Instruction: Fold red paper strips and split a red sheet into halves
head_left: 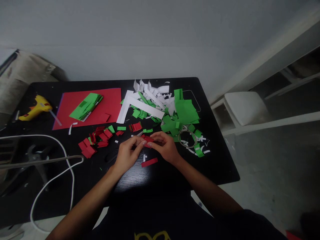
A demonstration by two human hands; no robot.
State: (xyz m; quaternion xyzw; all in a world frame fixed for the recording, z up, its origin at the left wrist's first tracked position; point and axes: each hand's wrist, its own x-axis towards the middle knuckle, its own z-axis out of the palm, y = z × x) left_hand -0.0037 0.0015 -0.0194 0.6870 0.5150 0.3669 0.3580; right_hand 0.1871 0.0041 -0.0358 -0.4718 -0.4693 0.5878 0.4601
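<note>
Between my two hands, a small piece of red paper (147, 139) is pinched just above the black table. My left hand (128, 150) grips its left side with thumb and fingers. On its right side, my right hand (165, 146) closes thumb and fingers on the same piece. Just below them lies a red paper strip (149, 162), with a small white scrap (145, 157) beside it. A small stack of red paper pieces (136, 126) rests beyond my left hand. To the left is a pile of folded red pieces (100, 138) mixed with some green.
A red sheet (65, 115) carries a bundle of green paper (86, 106). Left of it lies a yellow glue gun (36, 108). White strips (147, 107), green paper (186, 111) and a tape ring (187, 139) cover the right side. A white cable (67, 156) loops at left.
</note>
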